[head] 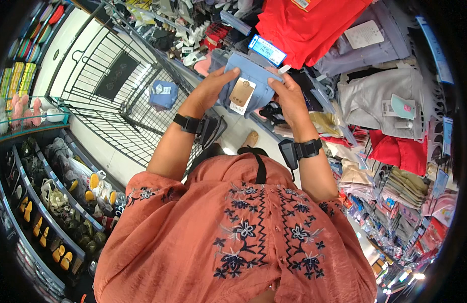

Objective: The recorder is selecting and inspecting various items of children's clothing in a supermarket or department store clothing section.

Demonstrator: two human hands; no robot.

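Between both hands I hold a light-blue folded garment (pixel 252 72) by its upper corners. My left hand (pixel 212 89) pinches its left edge, thumb on the front. At the right edge, my right hand (pixel 288 91) grips in the same way, with a small white piece near its fingers. A brown and white hang tag (pixel 242 95) lies against the front of the fabric. Just behind the garment is a blue-framed price label (pixel 267 50) on the rack. Red garments (pixel 309 30) hang beyond it.
A wire shopping cart (pixel 101 110) stands at my left, with a blue packaged garment (pixel 163 94) inside. Grey garments (pixel 381 100) hang at the right on hooks. Shelves with slippers (pixel 61 257) run along the lower left. A tan shoe (pixel 251 139) shows on the floor.
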